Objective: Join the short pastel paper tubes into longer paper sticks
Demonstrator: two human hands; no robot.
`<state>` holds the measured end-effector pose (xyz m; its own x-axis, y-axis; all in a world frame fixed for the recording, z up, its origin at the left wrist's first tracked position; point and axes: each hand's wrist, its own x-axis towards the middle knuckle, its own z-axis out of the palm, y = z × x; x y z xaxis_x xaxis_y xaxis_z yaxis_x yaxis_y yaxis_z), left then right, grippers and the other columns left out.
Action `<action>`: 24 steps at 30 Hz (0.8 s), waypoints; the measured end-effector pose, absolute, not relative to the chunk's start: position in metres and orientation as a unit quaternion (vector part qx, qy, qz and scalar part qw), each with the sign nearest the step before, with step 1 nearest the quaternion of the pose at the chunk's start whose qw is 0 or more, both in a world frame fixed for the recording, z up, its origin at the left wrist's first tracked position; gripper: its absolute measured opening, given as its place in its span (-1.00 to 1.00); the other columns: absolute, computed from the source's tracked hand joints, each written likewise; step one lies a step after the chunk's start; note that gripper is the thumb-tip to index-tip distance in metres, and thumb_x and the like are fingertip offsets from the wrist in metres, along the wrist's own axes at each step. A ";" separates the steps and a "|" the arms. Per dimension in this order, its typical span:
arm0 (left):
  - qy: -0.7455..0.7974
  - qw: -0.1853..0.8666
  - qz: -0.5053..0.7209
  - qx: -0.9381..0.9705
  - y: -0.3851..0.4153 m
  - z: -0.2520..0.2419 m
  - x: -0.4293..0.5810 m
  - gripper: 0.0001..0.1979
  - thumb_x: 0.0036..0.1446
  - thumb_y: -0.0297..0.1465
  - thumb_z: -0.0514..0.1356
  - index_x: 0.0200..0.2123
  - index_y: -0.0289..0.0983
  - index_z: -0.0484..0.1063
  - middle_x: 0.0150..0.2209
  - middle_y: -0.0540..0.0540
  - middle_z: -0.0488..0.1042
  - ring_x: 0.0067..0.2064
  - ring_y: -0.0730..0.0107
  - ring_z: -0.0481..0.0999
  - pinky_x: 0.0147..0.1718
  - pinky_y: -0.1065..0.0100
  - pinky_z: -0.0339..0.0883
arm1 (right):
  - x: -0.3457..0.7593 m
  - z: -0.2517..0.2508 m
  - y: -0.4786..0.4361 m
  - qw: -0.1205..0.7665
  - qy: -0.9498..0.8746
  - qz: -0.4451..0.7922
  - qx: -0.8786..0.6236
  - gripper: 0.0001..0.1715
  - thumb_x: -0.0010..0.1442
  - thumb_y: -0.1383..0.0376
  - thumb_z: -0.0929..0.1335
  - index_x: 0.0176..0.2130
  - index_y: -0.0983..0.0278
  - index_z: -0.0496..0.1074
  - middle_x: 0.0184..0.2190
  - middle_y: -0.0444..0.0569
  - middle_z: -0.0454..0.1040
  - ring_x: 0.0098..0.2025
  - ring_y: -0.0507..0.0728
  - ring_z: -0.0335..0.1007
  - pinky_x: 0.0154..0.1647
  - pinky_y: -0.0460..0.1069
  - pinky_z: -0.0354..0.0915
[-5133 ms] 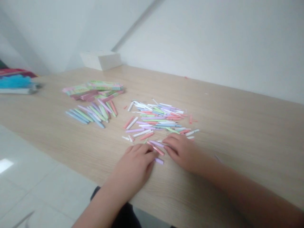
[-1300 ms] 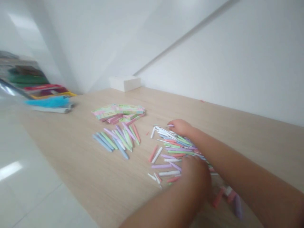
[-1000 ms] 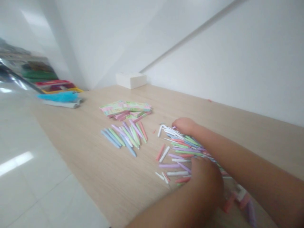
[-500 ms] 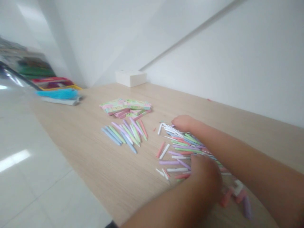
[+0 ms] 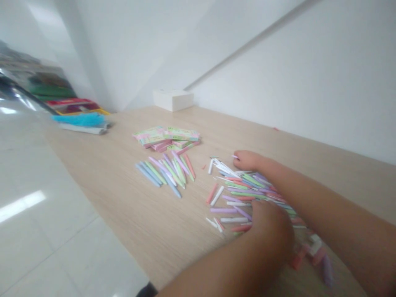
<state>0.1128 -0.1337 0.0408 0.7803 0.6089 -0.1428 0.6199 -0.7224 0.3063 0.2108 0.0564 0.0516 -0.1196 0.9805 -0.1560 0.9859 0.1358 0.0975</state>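
Observation:
A loose pile of pastel chalk sticks (image 5: 247, 192) in white, purple, green, blue and red is spread on the wooden table. My right hand (image 5: 246, 160) is closed at the pile's far edge, with a purple chalk stick (image 5: 235, 156) poking out of its fingers. Over the near side of the pile lies my left hand (image 5: 272, 218); its fingertips are hidden behind the back of the hand, so its grip does not show. A smaller group of chalk sticks (image 5: 167, 170) lies roughly side by side to the left.
Flat pink and green boxes (image 5: 182, 134) are stacked behind the smaller group. A white box (image 5: 175, 100) stands by the wall. Blue cloth (image 5: 80, 119) lies at the far left table end. Thicker coloured pieces (image 5: 328, 270) sit near my right forearm.
My right hand has shifted slightly to the right, and the purple chalk stick shows more clearly in its fingers. My left hand stays over the pile. The view has shifted a little.

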 end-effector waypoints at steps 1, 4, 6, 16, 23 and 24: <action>0.334 0.172 -0.013 0.927 -0.134 0.041 0.113 -0.52 0.24 -0.30 0.15 0.18 -0.35 0.46 0.06 -0.38 0.51 0.09 -0.07 0.48 0.08 -0.08 0.36 | 0.213 0.052 0.057 0.072 0.739 -0.033 0.669 -0.62 0.37 0.10 0.36 0.03 0.30 0.47 0.01 0.06 0.51 -0.02 0.18 0.49 0.02 0.18 0.43; 0.339 0.177 -0.008 0.924 -0.133 0.040 0.114 -0.52 0.24 -0.28 0.15 0.17 -0.34 0.47 0.06 -0.39 0.51 0.09 -0.08 0.49 0.08 -0.10 0.36 | 0.217 0.055 0.056 0.010 0.709 -0.101 0.698 -0.65 0.37 0.09 0.36 -0.08 0.33 0.48 -0.16 -0.02 0.53 -0.18 0.12 0.50 -0.13 0.10 0.45; 0.336 0.181 -0.011 0.924 -0.133 0.041 0.114 -0.51 0.23 -0.26 0.16 0.18 -0.35 0.46 0.07 -0.39 0.51 0.09 -0.08 0.49 0.08 -0.09 0.37 | 0.218 0.058 0.050 -0.040 0.688 -0.153 0.708 -0.63 0.37 0.08 0.33 -0.28 0.33 0.46 -0.41 -0.10 0.48 -0.40 0.06 0.42 -0.34 0.00 0.38; 0.329 0.202 0.031 0.922 -0.135 0.055 0.097 -0.57 0.12 -0.30 0.27 0.06 -0.32 0.50 0.03 -0.36 0.55 0.00 -0.03 0.58 -0.13 0.13 0.48 | 0.228 0.076 -0.127 -0.446 0.527 -0.345 0.635 -0.62 0.33 0.01 0.26 -0.40 0.15 0.13 -0.65 -0.34 -0.09 -0.66 -0.03 -0.21 -0.69 -0.11 -0.11; 0.307 0.381 0.242 0.838 -0.136 0.047 0.099 -0.64 0.29 -0.19 0.02 -0.28 -0.24 0.55 -0.34 -0.11 0.59 -0.30 0.25 0.54 -0.35 0.34 0.29 | 0.242 0.042 -0.276 -0.664 0.308 -0.429 0.529 -0.77 0.23 0.07 0.45 -0.25 0.14 0.44 -0.65 -0.35 -0.10 -0.64 -0.07 -0.29 -0.70 -0.18 -0.17; 0.261 0.442 0.220 0.830 -0.137 0.045 0.100 -0.57 0.29 -0.11 0.02 -0.33 -0.26 0.55 -0.42 -0.08 0.56 -0.35 0.30 0.51 -0.38 0.37 0.26 | 0.243 0.034 -0.284 -0.675 0.302 -0.432 0.516 -0.77 0.22 0.06 0.46 -0.24 0.13 0.44 -0.65 -0.35 -0.10 -0.64 -0.07 -0.29 -0.69 -0.18 -0.15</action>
